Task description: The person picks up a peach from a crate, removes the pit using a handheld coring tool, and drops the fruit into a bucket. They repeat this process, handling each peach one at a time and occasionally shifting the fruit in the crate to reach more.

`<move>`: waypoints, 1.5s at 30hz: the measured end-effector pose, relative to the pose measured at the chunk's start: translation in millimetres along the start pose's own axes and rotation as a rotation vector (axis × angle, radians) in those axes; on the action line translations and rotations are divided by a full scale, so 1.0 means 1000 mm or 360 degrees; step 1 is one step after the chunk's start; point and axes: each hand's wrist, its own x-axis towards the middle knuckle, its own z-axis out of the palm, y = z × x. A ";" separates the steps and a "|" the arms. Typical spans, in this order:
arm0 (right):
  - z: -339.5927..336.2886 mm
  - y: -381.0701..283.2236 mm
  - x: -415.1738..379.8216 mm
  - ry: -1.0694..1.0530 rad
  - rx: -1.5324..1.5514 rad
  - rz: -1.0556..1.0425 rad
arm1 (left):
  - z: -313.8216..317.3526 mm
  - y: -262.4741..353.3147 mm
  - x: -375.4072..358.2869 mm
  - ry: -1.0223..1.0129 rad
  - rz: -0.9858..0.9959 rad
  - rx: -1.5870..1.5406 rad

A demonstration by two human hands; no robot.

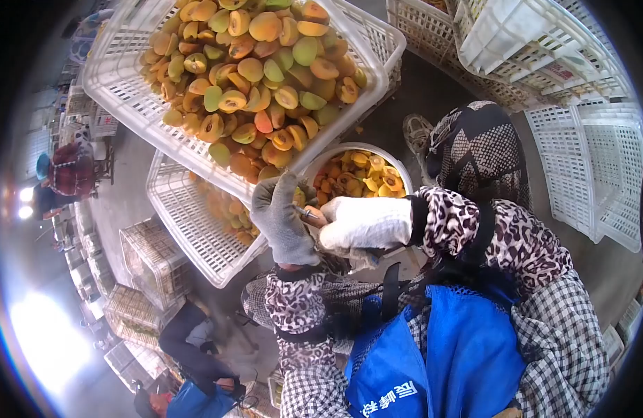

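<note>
My left hand (285, 217), in a grey glove, is closed at the rim of the upper crate, with a yellow-green apricot (305, 193) partly showing at its fingers. Close against it is my right hand (363, 224), in a white glove with bare fingertips, also closed. A small metal tip (305, 212) shows at those fingertips; the rest of that tool is hidden. Just beyond both hands, a white bucket (408, 174) holds yellow apricot pieces (360, 174). Halved orange and green apricots (255, 76) fill the white plastic crate (119, 90) in front.
Another white crate (169, 184) with apricots sits under the first, to the left. Stacked white crates (544, 49) and a standing crate (579, 167) are on the right. A co-worker in blue (196, 400) sits at lower left; another person (72, 167) is farther back.
</note>
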 end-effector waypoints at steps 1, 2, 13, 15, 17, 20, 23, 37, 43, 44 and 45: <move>-0.008 0.012 0.005 -0.0244 0.0059 -0.0375 | -0.002 -0.001 0.002 0.0001 0.0009 -0.0004; -0.009 0.003 -0.001 -0.0276 0.0364 -0.0076 | -0.004 -0.001 0.005 -0.0178 -0.0004 -0.0212; 0.021 0.012 -0.023 -0.0301 -0.0373 -0.0206 | -0.020 0.006 0.021 -0.0299 -0.0617 -0.1564; 0.015 0.007 -0.030 -0.0157 -0.0311 0.0091 | -0.031 0.011 0.014 -0.0206 -0.0352 -0.1007; -0.009 0.016 -0.033 0.0128 -0.0644 -0.0421 | -0.058 0.005 0.016 -0.0076 -0.0033 -0.0685; -0.037 0.048 -0.028 0.0482 -0.1794 -0.0888 | -0.104 0.008 0.039 0.0475 0.0505 -0.0284; -0.077 0.097 -0.009 0.0703 -0.2595 -0.0389 | -0.131 0.016 0.063 0.1354 0.1358 0.1943; -0.045 0.030 -0.026 0.0901 -0.1851 0.0126 | -0.052 0.015 0.116 0.0366 0.0923 0.2218; -0.007 -0.006 -0.017 0.1021 -0.1097 -0.1081 | -0.058 0.028 0.049 -0.0569 0.0184 -0.1329; 0.003 -0.015 -0.015 0.1051 -0.1019 -0.1200 | -0.053 0.029 0.044 -0.0675 0.0089 -0.1387; 0.011 -0.022 -0.013 0.1083 -0.0938 -0.1318 | -0.048 0.030 0.039 -0.0783 -0.0010 -0.1443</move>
